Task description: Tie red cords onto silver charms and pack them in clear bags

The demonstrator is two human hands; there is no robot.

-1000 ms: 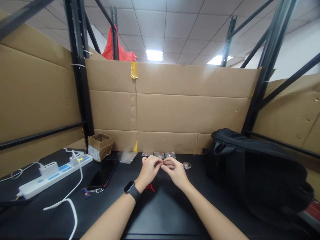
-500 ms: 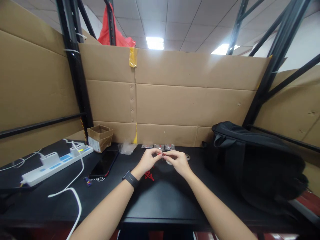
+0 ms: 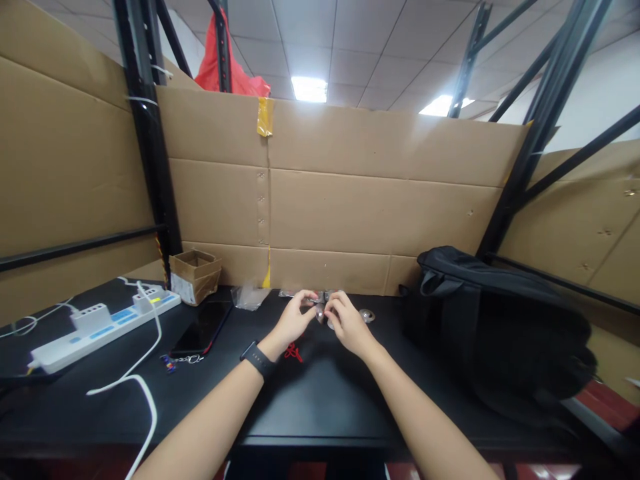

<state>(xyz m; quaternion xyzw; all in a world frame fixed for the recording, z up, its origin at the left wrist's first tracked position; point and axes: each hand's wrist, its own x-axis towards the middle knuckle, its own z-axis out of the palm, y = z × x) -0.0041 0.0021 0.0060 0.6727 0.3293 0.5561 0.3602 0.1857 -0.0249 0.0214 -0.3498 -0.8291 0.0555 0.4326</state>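
A small shiny, dome-like metal piece [image 3: 321,313] is between my hands, a little above the black table. My left hand [image 3: 293,325], with a dark watch on its wrist, pinches this piece between thumb and fingers. My right hand [image 3: 350,327] is closed at its right side, fingertips together; whatever they hold is hidden. A round metal disc [image 3: 367,315] lies on the table just right of my right hand. Below my left hand is a knotted red cord [image 3: 293,352]. Small clear packets [image 3: 287,293] lie behind the hands, partly covered by them.
On the left are a white power strip [image 3: 105,331] with a loose white cable, a black phone [image 3: 203,328] with a keychain, an open cardboard box [image 3: 196,277] and a clear plastic bag [image 3: 250,297]. A large black bag [image 3: 495,333] fills the right side. Cardboard walls [image 3: 340,213] enclose the table.
My hands have turned and spread slightly, and the shiny metal piece now shows between them. Earlier the fingertips met around something small and red. The view has shifted slightly.
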